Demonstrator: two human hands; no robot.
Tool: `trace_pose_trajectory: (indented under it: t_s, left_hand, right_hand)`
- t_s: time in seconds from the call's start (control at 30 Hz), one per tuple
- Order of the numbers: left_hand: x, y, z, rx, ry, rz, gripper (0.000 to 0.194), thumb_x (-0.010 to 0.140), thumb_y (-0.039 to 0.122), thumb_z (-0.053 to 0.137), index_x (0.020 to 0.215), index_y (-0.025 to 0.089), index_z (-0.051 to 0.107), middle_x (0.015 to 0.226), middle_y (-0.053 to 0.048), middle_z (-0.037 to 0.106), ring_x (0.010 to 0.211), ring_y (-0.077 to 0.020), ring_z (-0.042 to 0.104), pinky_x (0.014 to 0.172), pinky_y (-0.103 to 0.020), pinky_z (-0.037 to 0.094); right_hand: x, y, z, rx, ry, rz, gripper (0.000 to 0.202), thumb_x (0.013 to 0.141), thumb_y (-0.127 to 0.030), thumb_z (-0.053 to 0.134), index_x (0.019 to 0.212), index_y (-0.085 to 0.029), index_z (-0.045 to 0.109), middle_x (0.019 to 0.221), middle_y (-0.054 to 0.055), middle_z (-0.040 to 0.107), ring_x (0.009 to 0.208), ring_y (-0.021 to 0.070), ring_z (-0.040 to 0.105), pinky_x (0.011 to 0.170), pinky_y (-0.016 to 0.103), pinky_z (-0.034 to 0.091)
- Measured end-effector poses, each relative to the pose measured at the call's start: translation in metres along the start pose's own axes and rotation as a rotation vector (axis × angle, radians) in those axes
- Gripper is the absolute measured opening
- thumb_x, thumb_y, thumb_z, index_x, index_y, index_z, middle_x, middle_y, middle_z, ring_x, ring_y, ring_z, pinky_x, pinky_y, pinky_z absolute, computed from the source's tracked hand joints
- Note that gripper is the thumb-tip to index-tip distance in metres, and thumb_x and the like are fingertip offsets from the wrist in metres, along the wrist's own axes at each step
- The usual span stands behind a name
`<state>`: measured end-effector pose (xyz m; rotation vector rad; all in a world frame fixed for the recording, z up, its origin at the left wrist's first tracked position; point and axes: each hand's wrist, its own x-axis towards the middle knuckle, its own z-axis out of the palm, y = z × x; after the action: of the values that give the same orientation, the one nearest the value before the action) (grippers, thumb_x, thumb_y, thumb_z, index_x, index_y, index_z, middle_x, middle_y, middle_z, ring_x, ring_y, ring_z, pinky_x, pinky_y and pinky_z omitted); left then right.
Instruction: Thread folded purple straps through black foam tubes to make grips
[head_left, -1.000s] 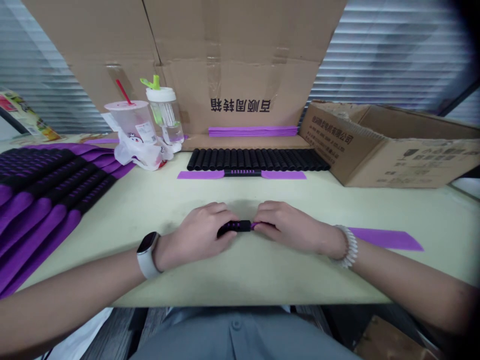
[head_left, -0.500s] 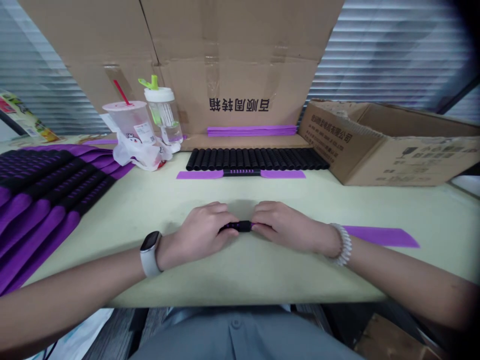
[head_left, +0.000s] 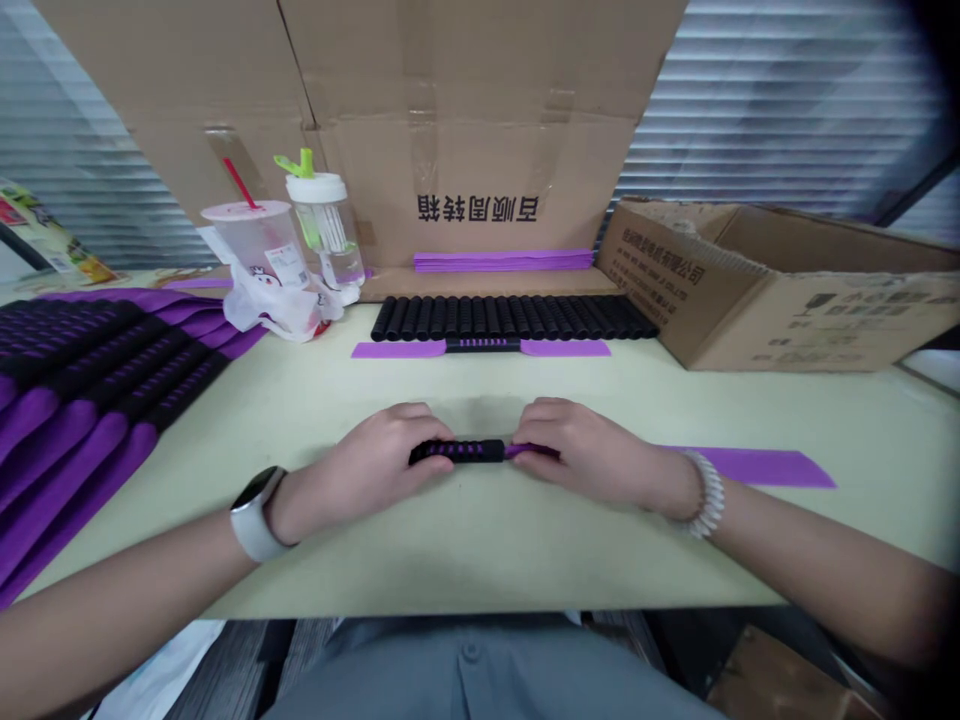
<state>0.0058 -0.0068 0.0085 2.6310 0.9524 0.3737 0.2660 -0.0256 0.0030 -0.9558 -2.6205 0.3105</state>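
Note:
My left hand (head_left: 401, 450) is closed round the left part of a black ribbed sleeve (head_left: 480, 451), which has slots showing purple underneath. A purple strip (head_left: 757, 466) runs into the sleeve's right end. Just right of that end, my right hand (head_left: 566, 450) pinches the strip, bunched narrow between thumb and fingers. The strip's flat tail lies on the table beyond my right wrist. Behind my hands lies another purple strip (head_left: 566, 348) with a black slotted sleeve around its middle. A row of black sleeves (head_left: 514, 318) stands side by side behind it.
Purple strips with black sleeves (head_left: 97, 400) are piled at the left. A cup with a red straw (head_left: 259, 240) and a clear bottle (head_left: 330, 230) stand behind them. Flat purple strips (head_left: 502, 262) lie against a cardboard panel (head_left: 480, 120). An open cardboard box (head_left: 810, 300) sits back right.
My left hand has moved left with the black sleeve, exposing more of it. My right hand has shifted slightly right, and a short length of purple strip now shows between hand and sleeve.

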Motion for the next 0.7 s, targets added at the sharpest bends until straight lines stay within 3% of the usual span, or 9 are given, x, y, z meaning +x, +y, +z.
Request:
trace_pose_trajectory:
  t_s: [0.13,0.4,0.57,0.7]
  left_hand:
    - [0.000,0.003,0.002,0.064,-0.013,0.049,0.018,0.092,0.023,0.053,0.105,0.016,0.064,0.094,-0.006,0.061,0.090,-0.0200,0.058,0.081,-0.034,0.048]
    - [-0.001,0.008,0.012,0.199,0.070,0.102,0.018,0.092,0.018,0.046,0.093,0.013,0.063,0.085,-0.007,0.056,0.080,-0.0196,0.053,0.073,-0.034,0.048]
    - [0.001,0.005,0.008,0.139,0.049,0.075,0.019,0.093,0.023,0.048,0.096,0.015,0.065,0.086,-0.006,0.058,0.082,-0.0194,0.055,0.074,-0.033,0.048]
    - [0.002,-0.001,-0.001,0.032,-0.015,0.048,0.019,0.090,0.029,0.056,0.103,0.019,0.065,0.093,-0.004,0.063,0.088,-0.0189,0.059,0.078,-0.032,0.048]
  right_hand:
    - [-0.003,0.000,-0.002,-0.046,-0.035,0.013,0.016,0.092,-0.018,0.052,0.087,-0.014,0.067,0.079,0.005,0.062,0.076,0.0168,0.055,0.075,0.031,0.046]
    - [0.004,0.000,0.009,-0.142,0.003,-0.055,0.023,0.093,-0.016,0.047,0.075,-0.014,0.063,0.072,0.004,0.057,0.071,0.0166,0.051,0.072,0.031,0.044]
    - [0.008,0.001,0.013,-0.132,0.020,-0.065,0.025,0.091,-0.013,0.047,0.070,-0.015,0.061,0.070,0.004,0.055,0.069,0.0162,0.051,0.068,0.029,0.043]
    - [0.002,0.002,0.005,-0.004,0.005,-0.001,0.018,0.090,-0.015,0.052,0.079,-0.015,0.065,0.077,0.004,0.060,0.074,0.0160,0.054,0.069,0.028,0.045]
